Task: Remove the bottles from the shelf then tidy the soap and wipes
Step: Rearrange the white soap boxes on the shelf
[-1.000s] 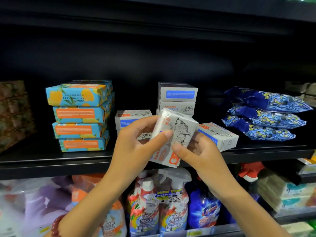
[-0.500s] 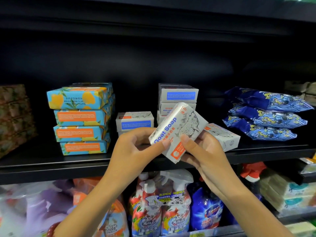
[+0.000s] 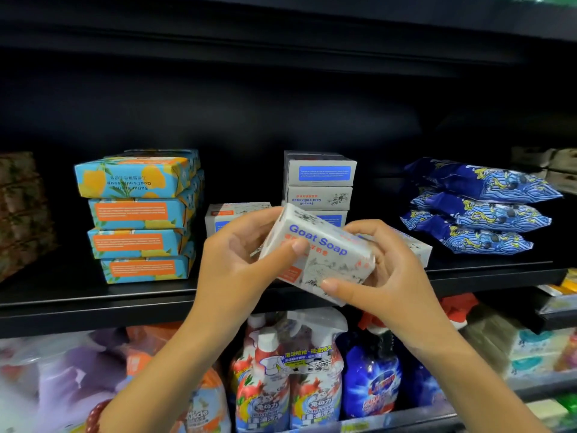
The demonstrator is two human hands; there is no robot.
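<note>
Held soap box partly hides, seemingly, a carton.

A dark red beaded bracelet circles the person's left wrist.

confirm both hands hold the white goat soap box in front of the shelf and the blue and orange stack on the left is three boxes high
No: the head view shows the blue and orange stack is four boxes high, not three. The rest holds: the left hand and right hand both hold the white goat soap box in front of the shelf.
</note>
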